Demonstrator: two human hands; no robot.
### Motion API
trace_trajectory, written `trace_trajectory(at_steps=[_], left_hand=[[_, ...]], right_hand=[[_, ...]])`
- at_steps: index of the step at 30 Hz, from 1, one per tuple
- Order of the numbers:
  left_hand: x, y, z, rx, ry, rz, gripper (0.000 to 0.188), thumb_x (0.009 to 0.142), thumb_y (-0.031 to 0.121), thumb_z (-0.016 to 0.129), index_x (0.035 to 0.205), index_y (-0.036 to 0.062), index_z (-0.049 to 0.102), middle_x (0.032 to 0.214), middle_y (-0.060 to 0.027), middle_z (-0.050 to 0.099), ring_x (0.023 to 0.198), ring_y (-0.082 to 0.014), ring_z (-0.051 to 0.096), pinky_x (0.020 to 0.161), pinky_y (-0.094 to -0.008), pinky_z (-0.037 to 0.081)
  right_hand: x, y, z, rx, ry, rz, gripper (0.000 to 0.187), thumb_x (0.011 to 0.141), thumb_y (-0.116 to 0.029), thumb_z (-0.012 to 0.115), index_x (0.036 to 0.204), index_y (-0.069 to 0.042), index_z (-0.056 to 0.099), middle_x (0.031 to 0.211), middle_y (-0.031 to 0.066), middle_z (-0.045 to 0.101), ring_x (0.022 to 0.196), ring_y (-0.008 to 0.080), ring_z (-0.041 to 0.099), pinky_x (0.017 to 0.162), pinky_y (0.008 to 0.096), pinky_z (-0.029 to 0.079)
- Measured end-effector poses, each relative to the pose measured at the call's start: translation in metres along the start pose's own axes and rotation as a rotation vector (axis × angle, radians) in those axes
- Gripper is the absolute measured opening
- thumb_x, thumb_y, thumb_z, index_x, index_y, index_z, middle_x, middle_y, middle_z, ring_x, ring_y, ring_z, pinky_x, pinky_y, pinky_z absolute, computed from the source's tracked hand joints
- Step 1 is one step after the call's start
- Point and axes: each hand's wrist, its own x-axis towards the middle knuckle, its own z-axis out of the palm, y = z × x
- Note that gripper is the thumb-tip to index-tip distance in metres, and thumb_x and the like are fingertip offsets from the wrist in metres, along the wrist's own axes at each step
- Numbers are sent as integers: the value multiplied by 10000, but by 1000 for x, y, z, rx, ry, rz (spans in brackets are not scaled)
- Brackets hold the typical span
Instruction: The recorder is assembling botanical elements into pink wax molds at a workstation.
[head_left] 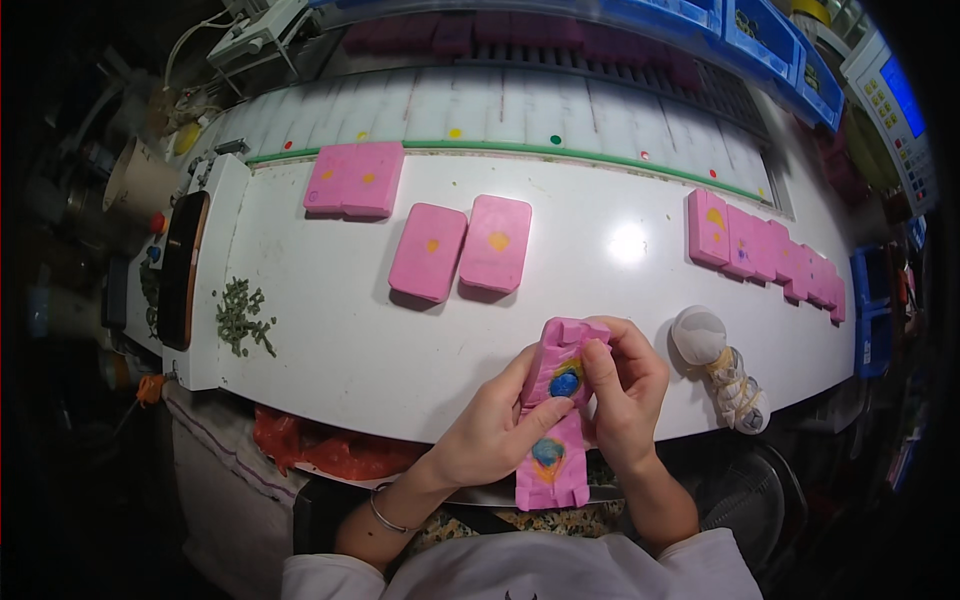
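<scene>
Between my two hands, above the table's near edge, is a pink rubber mold (567,332) spread open lengthwise. Its upper half has a rounded dark blue spot ringed with yellow. The lower half hangs down and bears a blue-green spot with orange-yellow around it. My left hand (488,430) grips the mold from the left, its thumb lying across the middle just under the upper blue spot. My right hand (630,395) pinches the upper right edge, thumb in front and fingers mostly hidden behind. Whether the blue is a loose piece or a stain, I cannot tell.
Two pink blocks (495,243) with yellow marks lie mid-table, with more pink blocks (355,180) behind left and a row (740,240) at right. A white bundle bound with bands (735,390) lies right of my hands. Green bits (243,315) and a phone-like slab (185,270) are left.
</scene>
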Motion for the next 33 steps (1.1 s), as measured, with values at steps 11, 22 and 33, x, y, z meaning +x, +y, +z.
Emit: trace_trajectory(at_steps=[11,22,33], left_hand=[[0,-3,3,-93,60,-10,378,888,-4,524,1248,-31,412,1083,-74,543,989,-94,528,861,-252,448],[-1,-7,0,-41,124,-25,332,875,-21,544,1197,-34,463,1067,-74,573,975,-107,567,854,-262,475],[6,6,-4,-190,18,-7,493,868,-39,547,1331,-10,382,1214,-120,528,1052,-149,555,907,-288,463]], right_hand=[[-2,2,-11,41,-205,-11,304,866,18,570,1153,63,484,1009,94,602,926,119,591,819,240,477],[2,5,-19,-104,-347,-136,412,840,70,550,1238,73,444,1051,94,542,1011,165,571,885,274,452],[-10,6,-15,-227,-90,-264,429,818,7,585,1235,45,487,1083,135,509,934,175,554,816,276,465]])
